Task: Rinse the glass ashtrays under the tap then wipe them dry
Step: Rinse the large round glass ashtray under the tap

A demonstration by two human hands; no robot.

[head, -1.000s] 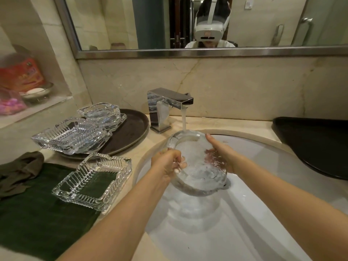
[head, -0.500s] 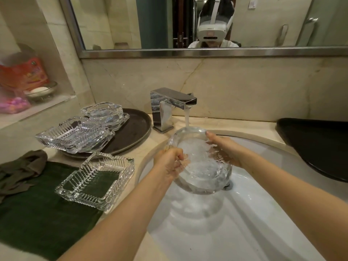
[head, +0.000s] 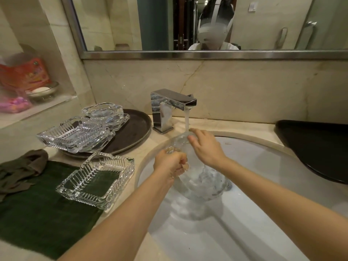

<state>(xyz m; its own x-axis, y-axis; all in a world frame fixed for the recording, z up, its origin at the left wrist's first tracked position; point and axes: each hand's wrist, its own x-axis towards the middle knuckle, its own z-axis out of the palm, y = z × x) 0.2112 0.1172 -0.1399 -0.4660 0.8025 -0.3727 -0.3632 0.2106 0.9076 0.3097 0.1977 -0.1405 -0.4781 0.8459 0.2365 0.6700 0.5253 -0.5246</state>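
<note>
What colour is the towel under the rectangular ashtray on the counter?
Dark green towel, seen best in the head view; the ribbed glass ashtray rests on it.

Ashtray [head: 199, 178] smeared by running water, outline unclear; far rim covered by right hand [head: 205, 147], left rim by left hand's [head: 170, 163] curled fingers. Drain [head: 228, 186] mostly hidden behind glass. Black tray [head: 316, 147] cut off at right edge. Green towel [head: 37, 213] cut off at left and near edges. Red packet [head: 24, 72] on far-left shelf blurred, print unreadable. Sink [head: 263, 213] cropped at near edge.
</note>
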